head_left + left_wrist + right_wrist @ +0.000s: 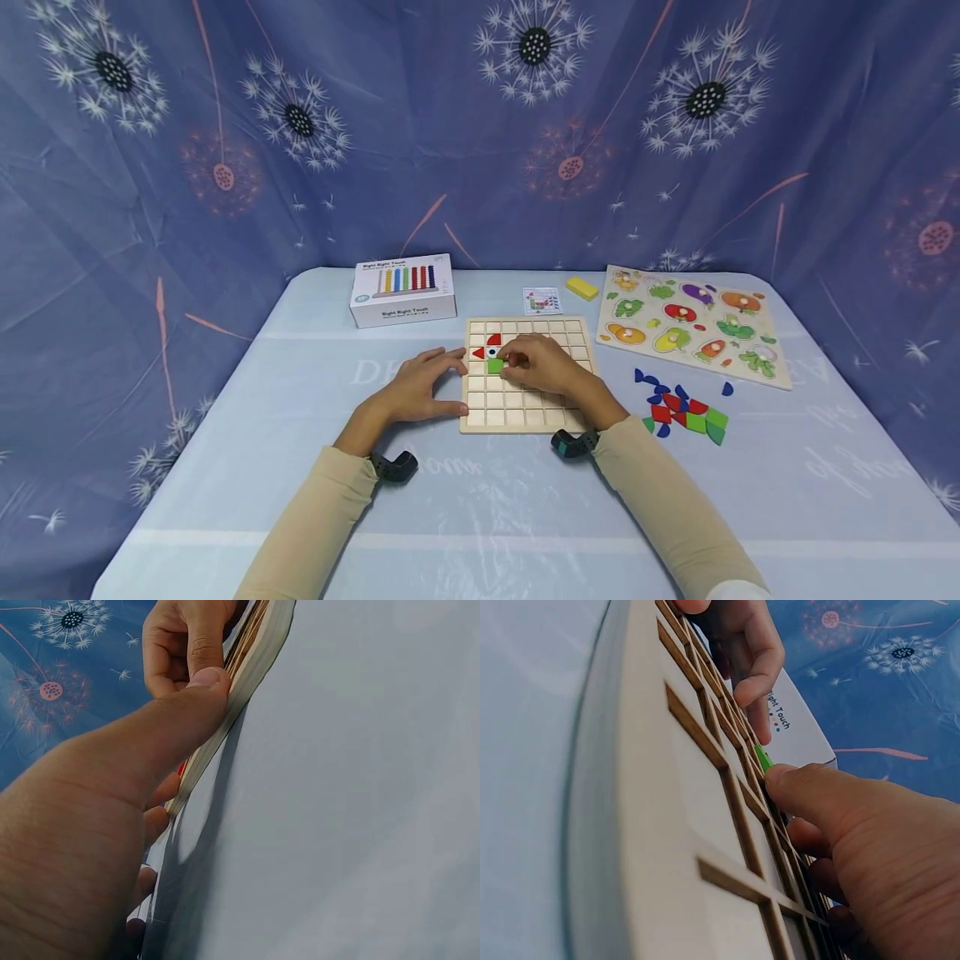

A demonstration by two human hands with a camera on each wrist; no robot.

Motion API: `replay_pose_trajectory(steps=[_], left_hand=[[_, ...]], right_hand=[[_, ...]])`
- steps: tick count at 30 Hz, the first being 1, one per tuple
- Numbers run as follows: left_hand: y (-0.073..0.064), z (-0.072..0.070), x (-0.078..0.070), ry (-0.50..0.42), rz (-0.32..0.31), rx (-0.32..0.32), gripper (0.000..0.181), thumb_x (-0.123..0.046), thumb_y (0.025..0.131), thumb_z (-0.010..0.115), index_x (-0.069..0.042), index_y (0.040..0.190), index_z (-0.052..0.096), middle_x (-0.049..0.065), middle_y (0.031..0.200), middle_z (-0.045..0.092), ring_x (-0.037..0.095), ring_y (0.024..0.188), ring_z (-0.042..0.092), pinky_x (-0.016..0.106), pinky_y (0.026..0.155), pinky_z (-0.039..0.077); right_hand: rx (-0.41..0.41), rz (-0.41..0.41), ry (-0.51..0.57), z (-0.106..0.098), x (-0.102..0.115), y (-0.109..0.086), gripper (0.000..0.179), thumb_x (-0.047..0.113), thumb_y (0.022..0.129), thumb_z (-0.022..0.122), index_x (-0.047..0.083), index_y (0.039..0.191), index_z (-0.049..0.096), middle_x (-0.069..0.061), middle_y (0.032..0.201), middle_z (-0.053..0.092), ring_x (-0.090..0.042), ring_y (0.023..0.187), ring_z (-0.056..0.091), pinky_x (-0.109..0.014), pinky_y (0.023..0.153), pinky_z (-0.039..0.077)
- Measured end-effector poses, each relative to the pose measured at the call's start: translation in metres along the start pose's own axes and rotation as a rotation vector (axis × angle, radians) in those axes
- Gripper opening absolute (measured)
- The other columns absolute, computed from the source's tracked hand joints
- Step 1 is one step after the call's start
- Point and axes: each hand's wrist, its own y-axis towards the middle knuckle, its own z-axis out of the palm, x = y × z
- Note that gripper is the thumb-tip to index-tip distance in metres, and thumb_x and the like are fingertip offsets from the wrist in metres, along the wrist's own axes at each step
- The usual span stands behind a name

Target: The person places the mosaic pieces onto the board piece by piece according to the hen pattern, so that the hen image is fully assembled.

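A wooden grid board lies mid-table. In its upper left squares sit a red quarter-round piece, a red triangle and a white piece with a dark round dot. My right hand reaches over the board, thumb and fingers pinching a green square at its right edge; in the right wrist view a sliver of the green square shows by the thumb tip. My left hand rests against the board's left edge, thumb and fingers spread. In the left wrist view the thumb lies along that side.
Right of the board lie loose red, green and blue pieces. Behind them is a vegetable puzzle board. A pattern card, a yellow block and a white box stand along the back, before a patterned curtain.
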Motion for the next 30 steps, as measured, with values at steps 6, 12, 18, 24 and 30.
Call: replay_pose_trajectory(steps=[6, 12, 18, 24, 30], left_hand=[[-0.0006, -0.0008, -0.0008, 0.004, 0.001, 0.001, 0.060, -0.059, 0.082, 0.077, -0.026, 0.127, 0.055, -0.001, 0.162, 0.034, 0.037, 0.149, 0.021, 0.063, 0.113, 0.019], [-0.0010, -0.0017, -0.0020, 0.000, 0.004, 0.004, 0.060, -0.059, 0.083, 0.077, -0.025, 0.127, 0.055, 0.000, 0.162, 0.034, 0.037, 0.149, 0.021, 0.063, 0.113, 0.018], [0.0002, -0.0014, -0.0010, 0.003, 0.005, -0.001, 0.060, -0.059, 0.083, 0.077, -0.025, 0.127, 0.055, 0.000, 0.162, 0.034, 0.037, 0.149, 0.021, 0.063, 0.113, 0.018], [-0.0003, -0.0006, -0.0004, 0.005, 0.007, 0.000, 0.060, -0.059, 0.082, 0.077, -0.025, 0.127, 0.055, 0.000, 0.162, 0.034, 0.037, 0.149, 0.021, 0.064, 0.113, 0.018], [-0.0011, -0.0003, 0.0001, 0.001, 0.001, -0.004, 0.059, -0.059, 0.082, 0.077, -0.026, 0.126, 0.055, 0.000, 0.162, 0.035, 0.037, 0.149, 0.021, 0.063, 0.113, 0.018]], right_hand=[[-0.014, 0.020, 0.058, 0.0019, -0.0029, -0.0015, 0.025, 0.017, 0.088, 0.082, 0.012, 0.111, 0.073, 0.009, 0.086, 0.062, -0.012, 0.079, 0.054, -0.033, 0.074, 0.044], [-0.019, 0.032, 0.092, 0.0016, -0.0025, -0.0020, 0.024, 0.016, 0.088, 0.082, 0.012, 0.109, 0.073, 0.009, 0.086, 0.062, -0.012, 0.077, 0.053, -0.030, 0.069, 0.045], [-0.021, 0.035, 0.100, 0.0005, -0.0012, -0.0023, 0.018, 0.012, 0.090, 0.078, 0.011, 0.107, 0.073, 0.007, 0.087, 0.062, -0.012, 0.079, 0.054, -0.030, 0.070, 0.046], [-0.010, 0.076, 0.090, 0.0013, 0.0019, -0.0023, 0.017, 0.012, 0.091, 0.077, 0.012, 0.107, 0.073, 0.008, 0.087, 0.061, -0.013, 0.080, 0.053, -0.031, 0.072, 0.046], [-0.025, 0.055, 0.062, 0.0037, 0.0012, -0.0011, 0.016, 0.013, 0.090, 0.077, 0.013, 0.106, 0.073, 0.009, 0.085, 0.060, -0.012, 0.079, 0.053, -0.034, 0.076, 0.043]])
